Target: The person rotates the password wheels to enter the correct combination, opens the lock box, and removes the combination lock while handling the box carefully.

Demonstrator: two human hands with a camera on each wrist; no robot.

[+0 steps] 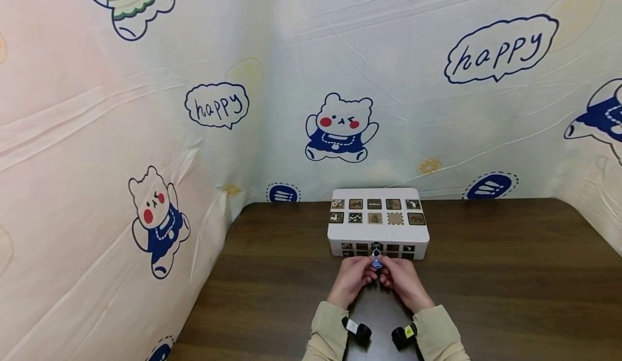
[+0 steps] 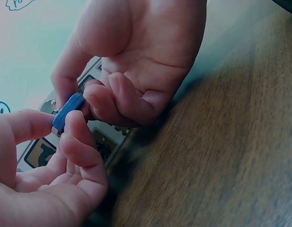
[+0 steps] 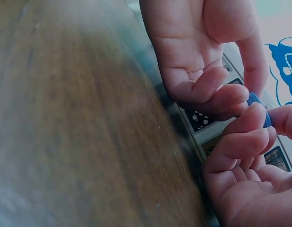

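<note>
Lettering on the patterned sheet (image 1: 340, 53) reads "happy" in two speech bubbles, as I log it from the head view; blue ovals (image 1: 491, 186) on the sheet carry exclamation marks. Black wrist cameras (image 1: 362, 334) bear one white and one yellow-green label, both too small for me to read. A white box (image 1: 379, 233), covered with small picture stickers (image 1: 356, 204), stands on the brown wooden counter (image 1: 272, 269) close to the sheet. One dark sticker appears to carry a word; I cannot make it out. The box's lid is down, so its contents are hidden from me. At the front latch (image 1: 376, 245) I find a small blue padlock (image 1: 377, 263), its shackle toward the latch. The left hand (image 1: 351, 280) and right hand (image 1: 404, 281) meet on it, obstructing part of the box's front; both wear beige sleeves (image 1: 328, 326).

Left wrist view: I record the padlock's blue edge and a bit of bright metal between the two hands. The fingers of each are nearly together, pinching it from opposite sides, the remaining fingers curled. Stickers show behind.

Right wrist view: fingers cover most of the padlock, leaving a blue strip. I note the same two-handed pinch, the box just behind, and bare counter grain filling the left portion.
</note>
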